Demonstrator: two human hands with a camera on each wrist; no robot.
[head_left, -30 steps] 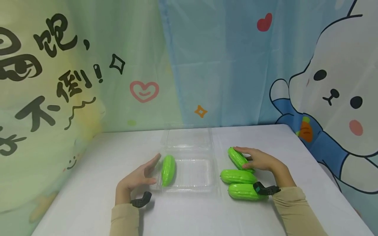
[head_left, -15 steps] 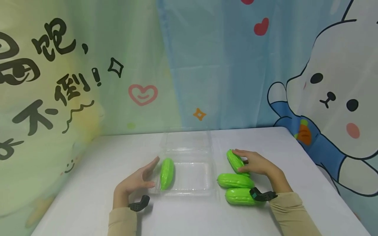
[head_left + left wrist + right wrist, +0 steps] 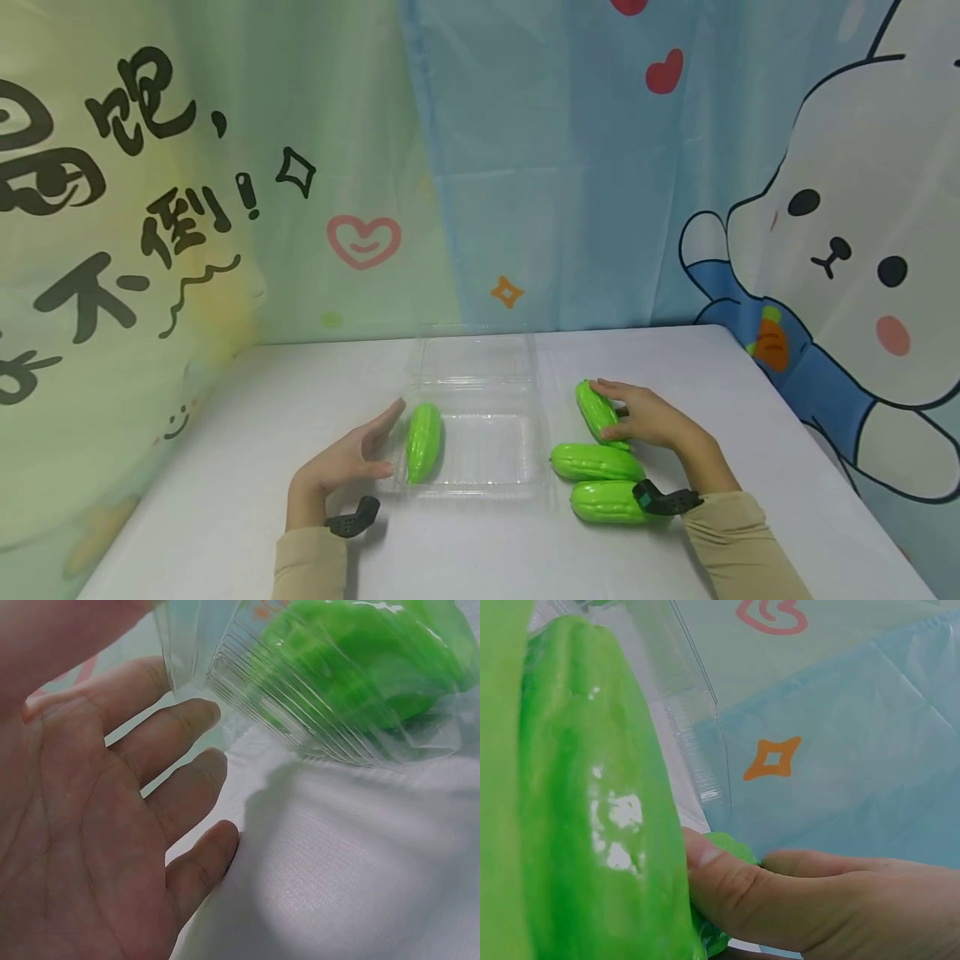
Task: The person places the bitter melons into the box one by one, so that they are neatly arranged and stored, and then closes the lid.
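Observation:
My right hand [image 3: 645, 414] holds the farthest of several glossy green ridged bitter melons, thumb on its near side and fingers over its far end. This bitter melon [image 3: 592, 406] lies slanted on the table; in the right wrist view it [image 3: 724, 844] is mostly behind the thumb. Two more bitter melons lie nearer: a middle melon [image 3: 596, 461] and a front melon [image 3: 606, 502]. My left hand [image 3: 348, 454] has thumb and fingers spread at the left edge of an opened clear plastic box [image 3: 491, 450]; contact is unclear. One bitter melon [image 3: 424, 443] lies along the box's left side.
The box's clear lid [image 3: 477, 358] lies folded back toward the curtain [image 3: 495, 167]. A white cloth covers the table [image 3: 465, 550]. In the right wrist view a nearer bitter melon [image 3: 604, 802] fills much of the left side.
The head view has shifted a little, so everything sits slightly lower in it. Relative to the box and melons, both hands stay in nearly the same places.

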